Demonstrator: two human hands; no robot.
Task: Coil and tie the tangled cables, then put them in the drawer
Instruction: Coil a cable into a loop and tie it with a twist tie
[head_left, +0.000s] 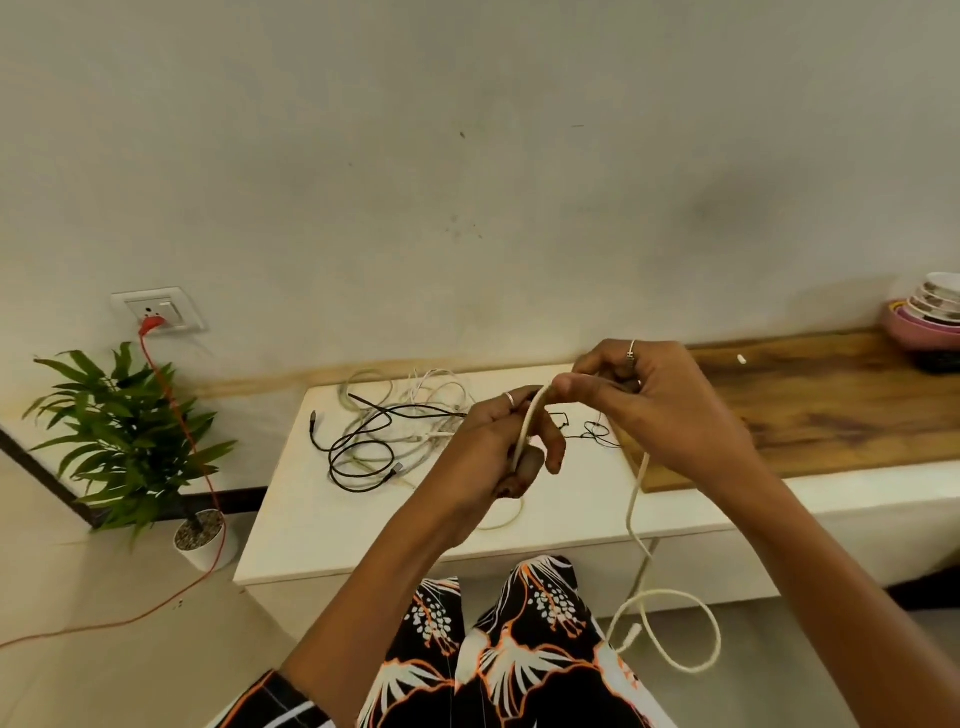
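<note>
The cream cable (635, 499) looks like matt, slightly braided cord, soft rather than shiny. On the white table (322, 499), whose top is smooth and matt like painted board, the black cable (358, 447) has a dull rubbery skin, and the pale cables (415, 415) tangled with it look like smooth plastic. The wooden board (831, 415) shows dark grain under a low sheen. The stacked bowls (930, 317) are glossy, plastic or glazed. The wall (467, 156) is matt paint, scuffed. The plant pot (202, 551) is smooth white. Both rings are shiny metal. The printed cloth (519, 649) looks thin and smooth.
</note>
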